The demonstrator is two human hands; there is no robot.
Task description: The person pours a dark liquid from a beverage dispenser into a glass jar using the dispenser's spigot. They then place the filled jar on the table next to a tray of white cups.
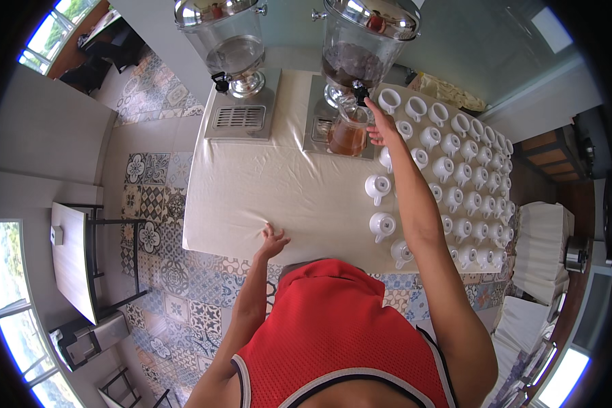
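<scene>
My right hand (pixel 382 126) reaches forward to the black tap (pixel 360 93) of the right beverage dispenser (pixel 357 61). One digit meets the tap, while the other fingers spread beside a clear jug (pixel 349 135). Brown liquid fills much of the jug, which is under the tap over the metal drip tray (pixel 320 127). Dark liquid and what looks like ice show inside the dispenser. My left hand (pixel 274 242) is at the near edge of the cream tablecloth (pixel 265 188), fingers apart and holding nothing.
Rows of white cups (pixel 443 168) cover the table's right side, mostly upside down. A second dispenser (pixel 234 53) with clear liquid stands at the back left. A folding table (pixel 74 260) is left of me on the patterned tile floor (pixel 173 275).
</scene>
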